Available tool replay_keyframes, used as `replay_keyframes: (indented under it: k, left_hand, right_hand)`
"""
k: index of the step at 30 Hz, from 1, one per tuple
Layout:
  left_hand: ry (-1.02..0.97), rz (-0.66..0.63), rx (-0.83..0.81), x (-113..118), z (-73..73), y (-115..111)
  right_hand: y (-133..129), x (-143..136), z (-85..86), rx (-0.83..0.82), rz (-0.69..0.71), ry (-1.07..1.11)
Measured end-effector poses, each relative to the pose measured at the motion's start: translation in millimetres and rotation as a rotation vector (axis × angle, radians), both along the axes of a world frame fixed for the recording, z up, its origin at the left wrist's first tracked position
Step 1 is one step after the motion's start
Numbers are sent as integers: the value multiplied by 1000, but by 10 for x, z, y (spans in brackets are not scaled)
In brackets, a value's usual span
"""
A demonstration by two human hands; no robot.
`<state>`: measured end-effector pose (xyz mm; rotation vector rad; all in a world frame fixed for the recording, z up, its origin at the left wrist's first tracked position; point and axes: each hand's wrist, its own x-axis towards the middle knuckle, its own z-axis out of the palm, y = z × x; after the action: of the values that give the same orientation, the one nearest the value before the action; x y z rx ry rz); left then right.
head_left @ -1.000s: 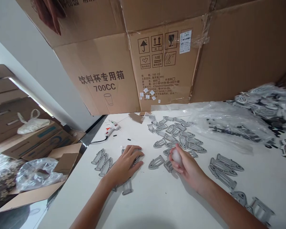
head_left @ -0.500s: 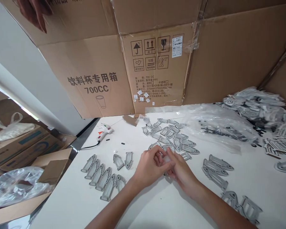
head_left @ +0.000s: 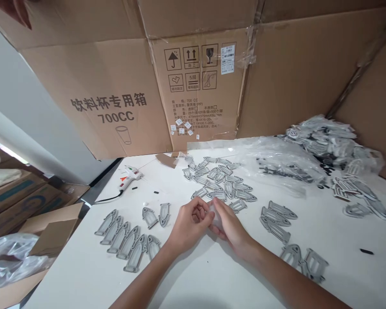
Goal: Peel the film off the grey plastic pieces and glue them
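My left hand [head_left: 191, 223] and my right hand [head_left: 230, 225] meet over the middle of the white table [head_left: 193, 279]. Between their curled fingers is a small translucent piece [head_left: 217, 219], mostly hidden; both hands close on it. Just beyond my fingertips lies a loose group of grey arched pieces [head_left: 229, 189]. A slanting row of similar grey pieces [head_left: 128, 242] is at the left, with two more [head_left: 149, 217] nearer my left hand. Several others [head_left: 278, 214] rest to the right of my right hand.
A white glue gun [head_left: 128, 178] with a black cord lies at the left back. Plastic bags [head_left: 276, 165] and a heap of wrapped pieces [head_left: 321, 137] sit at the right back. Cardboard [head_left: 206, 86] stands behind the table. Open boxes [head_left: 58, 231] are at the left.
The view has shifted, so most things appear farther left. My hands remain together, with the right fingers a little straighter and the translucent piece still between them.
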<state>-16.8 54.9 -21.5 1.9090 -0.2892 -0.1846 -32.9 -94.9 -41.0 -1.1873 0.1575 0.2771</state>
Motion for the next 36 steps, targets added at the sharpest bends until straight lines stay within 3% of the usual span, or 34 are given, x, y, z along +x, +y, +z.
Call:
replay_keyframes:
  k: [9, 14, 20, 25, 32, 36]
  left_hand:
    - [47, 10, -133, 26, -52, -12]
    - [-38, 134, -151, 87, -22, 68]
    - [-49, 137, -47, 207, 53, 301]
    - [12, 107, -76, 166, -14, 407]
    - [-60, -25, 177, 161, -35, 494]
    - [-62, -46, 261, 150, -60, 480]
  right_hand:
    - [25, 39, -19, 142, 30, 16]
    - [3, 52, 2, 188, -37, -11]
    - [-255, 231, 89, 70, -100, -87]
    - [-462, 368, 93, -57, 43, -134]
    - [-800, 420, 185, -210, 85, -193]
    - [-1042, 476, 122, -268, 28, -203]
